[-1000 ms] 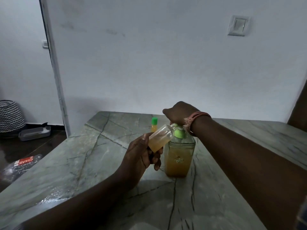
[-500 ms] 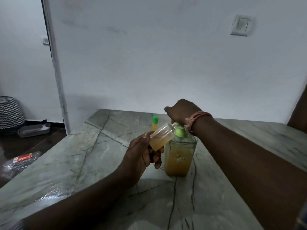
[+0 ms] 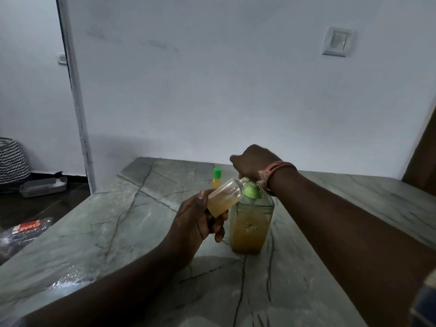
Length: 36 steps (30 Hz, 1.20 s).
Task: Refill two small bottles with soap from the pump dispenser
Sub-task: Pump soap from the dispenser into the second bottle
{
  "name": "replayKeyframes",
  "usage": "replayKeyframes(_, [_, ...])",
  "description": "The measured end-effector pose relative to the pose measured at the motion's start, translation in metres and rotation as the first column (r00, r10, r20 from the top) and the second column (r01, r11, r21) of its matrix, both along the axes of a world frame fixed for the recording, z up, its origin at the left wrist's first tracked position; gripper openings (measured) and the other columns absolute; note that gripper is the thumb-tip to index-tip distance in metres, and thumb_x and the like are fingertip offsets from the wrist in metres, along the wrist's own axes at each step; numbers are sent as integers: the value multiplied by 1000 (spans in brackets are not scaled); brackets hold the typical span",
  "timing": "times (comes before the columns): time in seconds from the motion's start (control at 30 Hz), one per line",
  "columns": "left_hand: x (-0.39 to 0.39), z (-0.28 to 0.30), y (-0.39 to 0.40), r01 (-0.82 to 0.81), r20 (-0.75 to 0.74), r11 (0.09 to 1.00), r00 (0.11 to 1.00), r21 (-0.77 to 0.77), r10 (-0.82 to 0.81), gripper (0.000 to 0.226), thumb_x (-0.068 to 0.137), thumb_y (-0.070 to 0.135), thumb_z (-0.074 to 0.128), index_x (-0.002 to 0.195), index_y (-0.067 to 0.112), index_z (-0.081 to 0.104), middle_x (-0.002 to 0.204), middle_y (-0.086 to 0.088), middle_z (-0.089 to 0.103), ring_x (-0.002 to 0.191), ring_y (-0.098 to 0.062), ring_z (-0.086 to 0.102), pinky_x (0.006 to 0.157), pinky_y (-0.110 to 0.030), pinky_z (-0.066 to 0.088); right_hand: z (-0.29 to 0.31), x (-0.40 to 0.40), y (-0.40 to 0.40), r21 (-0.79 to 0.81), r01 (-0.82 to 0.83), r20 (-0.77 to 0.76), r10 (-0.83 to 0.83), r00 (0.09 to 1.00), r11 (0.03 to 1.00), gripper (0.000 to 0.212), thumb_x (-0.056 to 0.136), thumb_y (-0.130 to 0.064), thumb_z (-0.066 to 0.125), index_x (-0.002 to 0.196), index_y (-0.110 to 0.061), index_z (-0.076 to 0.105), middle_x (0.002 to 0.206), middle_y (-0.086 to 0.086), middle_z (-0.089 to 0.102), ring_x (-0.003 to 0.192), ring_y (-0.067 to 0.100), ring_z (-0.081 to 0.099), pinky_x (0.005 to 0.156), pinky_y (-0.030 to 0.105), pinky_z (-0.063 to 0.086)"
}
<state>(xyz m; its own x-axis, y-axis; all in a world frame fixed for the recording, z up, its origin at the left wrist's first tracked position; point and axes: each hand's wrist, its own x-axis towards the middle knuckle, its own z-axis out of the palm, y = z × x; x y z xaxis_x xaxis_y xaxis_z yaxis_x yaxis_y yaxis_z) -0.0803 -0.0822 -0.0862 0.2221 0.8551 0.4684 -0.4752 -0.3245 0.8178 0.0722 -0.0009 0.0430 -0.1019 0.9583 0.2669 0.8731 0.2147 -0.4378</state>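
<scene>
A square clear pump dispenser [image 3: 249, 226] with amber soap and a green pump top stands on the marble table [image 3: 132, 223]. My right hand [image 3: 253, 162] rests on top of the pump head, fingers curled over it. My left hand [image 3: 197, 220] holds a small clear bottle [image 3: 224, 197], tilted, its open mouth against the pump spout; amber soap fills about half of it. A second small bottle [image 3: 216, 178] with a green cap stands upright behind, farther back on the table.
A white wall with a light switch [image 3: 337, 42] rises just behind the table. On the dark floor to the left lie a crumpled plastic bottle [image 3: 23, 232], a grey tray [image 3: 43, 186] and a patterned basket [image 3: 11, 159].
My right hand has risen slightly above the pump. The left hand and tilted bottle stay at the spout.
</scene>
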Motion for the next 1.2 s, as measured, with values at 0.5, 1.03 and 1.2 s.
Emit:
replayKeyframes(0.5, [0, 0, 0, -6, -15, 1000, 1000, -18, 6, 72, 79, 61, 68, 126, 6, 61, 85, -20, 58, 59, -20, 51, 49, -33, 48, -3, 0, 2, 42, -5, -3, 5, 1000, 999, 37, 84, -38, 47, 78, -9, 70, 85, 8, 72, 78, 26, 64, 69, 30, 49])
replayKeyframes(1.03, [1, 0, -1, -17, -7, 1000, 1000, -16, 17, 76, 76, 64, 70, 125, 7, 62, 86, -22, 59, 59, -21, 53, 50, -32, 48, 1, 0, 3, 24, -5, 48, 4, 999, 1000, 33, 83, -39, 50, 72, -12, 64, 82, 5, 72, 77, 24, 65, 75, 33, 53])
replayKeyframes(1.2, [0, -1, 0, -8, -25, 1000, 1000, 2, 8, 71, 76, 64, 70, 123, 10, 65, 87, -22, 59, 59, -20, 53, 50, -32, 48, 4, -2, 4, 143, -7, 80, -4, 997, 990, 36, 86, -44, 51, 69, -13, 57, 74, 4, 65, 66, 21, 59, 65, 31, 48])
